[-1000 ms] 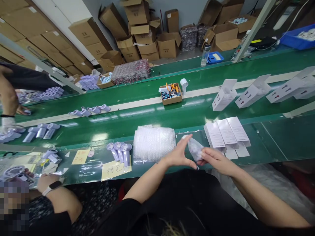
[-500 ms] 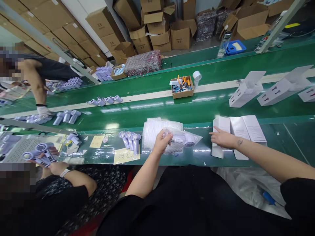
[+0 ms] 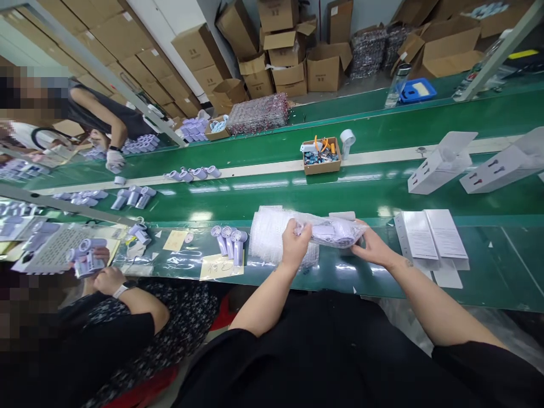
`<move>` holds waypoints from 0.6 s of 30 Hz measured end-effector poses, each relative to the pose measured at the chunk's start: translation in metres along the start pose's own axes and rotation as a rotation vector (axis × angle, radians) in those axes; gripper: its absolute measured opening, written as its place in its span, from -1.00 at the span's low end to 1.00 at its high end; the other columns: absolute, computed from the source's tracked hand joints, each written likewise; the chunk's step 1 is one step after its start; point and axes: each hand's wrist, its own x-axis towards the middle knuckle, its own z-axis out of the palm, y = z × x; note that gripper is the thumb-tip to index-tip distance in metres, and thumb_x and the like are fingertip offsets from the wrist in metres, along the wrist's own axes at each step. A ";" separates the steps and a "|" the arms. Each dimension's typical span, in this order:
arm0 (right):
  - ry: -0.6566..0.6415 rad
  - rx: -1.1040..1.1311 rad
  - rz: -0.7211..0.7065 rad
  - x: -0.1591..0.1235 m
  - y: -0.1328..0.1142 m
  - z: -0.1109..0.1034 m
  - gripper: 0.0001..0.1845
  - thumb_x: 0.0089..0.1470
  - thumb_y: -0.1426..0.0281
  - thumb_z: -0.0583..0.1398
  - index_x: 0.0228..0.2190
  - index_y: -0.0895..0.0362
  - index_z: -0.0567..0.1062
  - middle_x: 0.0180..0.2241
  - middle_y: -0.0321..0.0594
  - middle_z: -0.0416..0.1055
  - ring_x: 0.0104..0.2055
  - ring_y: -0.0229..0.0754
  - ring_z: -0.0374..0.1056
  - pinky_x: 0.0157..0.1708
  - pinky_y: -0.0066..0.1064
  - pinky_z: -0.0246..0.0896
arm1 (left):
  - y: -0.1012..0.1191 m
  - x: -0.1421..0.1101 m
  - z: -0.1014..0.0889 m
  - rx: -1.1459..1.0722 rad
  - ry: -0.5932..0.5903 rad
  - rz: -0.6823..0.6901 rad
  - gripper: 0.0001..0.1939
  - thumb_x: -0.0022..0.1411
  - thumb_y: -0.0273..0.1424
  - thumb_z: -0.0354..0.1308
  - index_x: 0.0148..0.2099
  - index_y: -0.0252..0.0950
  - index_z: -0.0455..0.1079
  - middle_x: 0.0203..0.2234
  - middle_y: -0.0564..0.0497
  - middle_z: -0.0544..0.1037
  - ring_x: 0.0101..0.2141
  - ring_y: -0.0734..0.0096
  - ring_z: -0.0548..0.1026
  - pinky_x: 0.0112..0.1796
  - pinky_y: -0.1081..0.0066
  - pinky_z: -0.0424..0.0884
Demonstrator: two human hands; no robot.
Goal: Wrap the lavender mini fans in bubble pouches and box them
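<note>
Nearest, both forearms reach out over the green bench edge. Left hand closed around one end of a bubble-wrap pouch with a lilac fan inside; right hand cups the other end from below, fingers curled on the wrap. Pouch is held just above the bench, level, over the near side of a stack of bubble-wrap bags.

Just left of the stack: three lilac handheld fans lying side by side, heads away from the person, partly on a yellow note. Right of the hands: flat white cartons laid side by side on the bench.

Far left, near edge: a co-worker's hand with a wrist watch, close to a fan on a perforated tray.

Beyond, on the green conveyor belt: loose groups of lilac fans, a small cardboard box of tools with a white tape roll just beside it, and erected white cartons at right.

Across the belt, another worker's gloved hand by more fans. Farthest back: a wrapped pile of parts, a blue tray, and stacked brown cardboard boxes against the wall.
</note>
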 end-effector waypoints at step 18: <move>-0.013 0.079 0.046 -0.034 0.013 0.008 -0.24 -0.04 0.32 0.20 0.10 -0.03 -0.10 0.14 0.02 0.09 0.04 0.10 0.28 -0.08 0.00 0.28 | 0.029 -0.024 0.068 1.099 -0.757 0.575 -0.71 0.26 -0.39 -0.01 0.03 -0.32 0.24 -0.16 -0.16 0.42 -0.09 0.17 0.34 -0.11 0.22 0.33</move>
